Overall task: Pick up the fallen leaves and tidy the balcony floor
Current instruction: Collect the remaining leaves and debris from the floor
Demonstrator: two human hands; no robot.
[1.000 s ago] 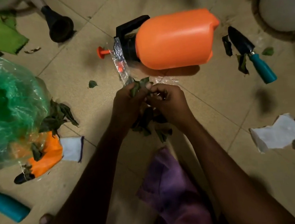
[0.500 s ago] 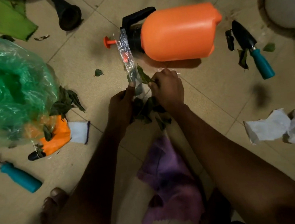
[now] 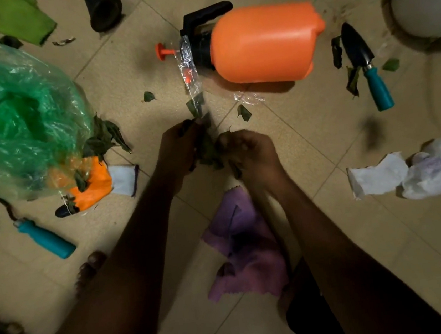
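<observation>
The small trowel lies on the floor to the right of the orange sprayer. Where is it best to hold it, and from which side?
Grip the teal handle of the trowel, coming from above at its near end. It lies flat, blade pointing away from the person; the handle is round, its near end free, while fallen leaves lie beside the blade.

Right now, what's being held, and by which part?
A bunch of leaves, gripped from both sides: the left hand holds its left side, the right hand its right side.
</observation>
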